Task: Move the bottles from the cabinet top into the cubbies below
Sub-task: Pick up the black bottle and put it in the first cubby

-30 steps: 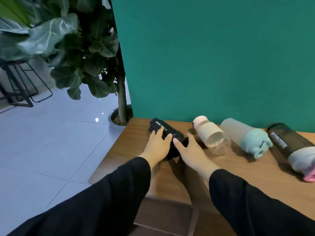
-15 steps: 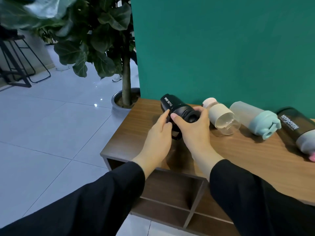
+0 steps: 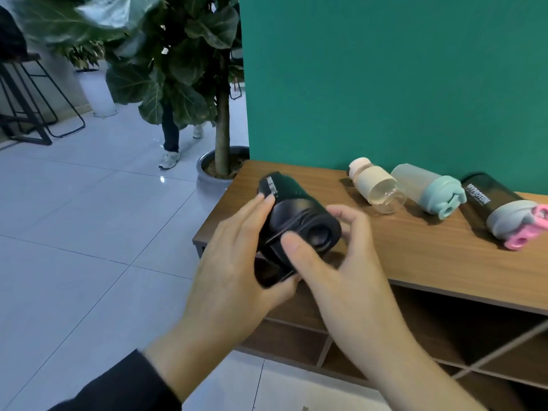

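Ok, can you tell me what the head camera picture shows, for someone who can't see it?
Two hands, left hand and right hand, hold a black bottle above a wooden cabinet. Three more bottles lie on top near a green wall.

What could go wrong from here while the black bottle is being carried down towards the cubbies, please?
The black bottle is held off the cabinet top between the left hand and right hand, mostly by fingertips, so it might slip to the tiled floor. The three bottles lying on their sides, such as the mint-lidded bottle, could roll if the cabinet is bumped.
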### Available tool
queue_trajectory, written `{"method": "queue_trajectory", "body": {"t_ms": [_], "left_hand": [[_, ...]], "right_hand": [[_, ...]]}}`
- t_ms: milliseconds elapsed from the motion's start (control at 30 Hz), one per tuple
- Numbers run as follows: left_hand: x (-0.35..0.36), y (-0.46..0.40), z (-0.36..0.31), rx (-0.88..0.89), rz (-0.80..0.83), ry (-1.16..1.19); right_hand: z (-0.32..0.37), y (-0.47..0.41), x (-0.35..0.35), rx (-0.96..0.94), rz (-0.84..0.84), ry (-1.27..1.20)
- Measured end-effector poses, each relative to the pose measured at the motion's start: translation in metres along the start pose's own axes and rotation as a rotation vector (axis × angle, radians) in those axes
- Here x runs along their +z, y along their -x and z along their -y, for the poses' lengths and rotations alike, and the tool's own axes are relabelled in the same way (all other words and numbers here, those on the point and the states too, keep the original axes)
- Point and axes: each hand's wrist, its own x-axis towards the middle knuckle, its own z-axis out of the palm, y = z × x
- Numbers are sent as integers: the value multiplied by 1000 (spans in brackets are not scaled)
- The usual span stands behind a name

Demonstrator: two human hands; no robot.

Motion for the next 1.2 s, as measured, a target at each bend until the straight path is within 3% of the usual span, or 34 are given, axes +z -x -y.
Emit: {"method": "queue_trajectory", "body": {"t_ms": [133, 267, 367, 600, 967, 1200], "left_hand": [[-16, 43, -6, -86, 174, -16], [4, 68, 7, -248, 409, -86], [32, 71, 33, -361, 498, -94], [97, 37, 102, -498, 569, -98], [144, -6, 183, -529, 812, -282], [161, -1, 195, -667, 738, -223]], "right_hand": [[-32, 40, 6, 200, 14, -78], [-81, 50, 28, 314, -9, 8], [-115, 39, 44, 382, 27, 77], [-167, 0, 40, 459, 156, 147], [-212, 14, 13, 544, 134, 320], [-208, 10, 14, 522, 123, 329]]}}
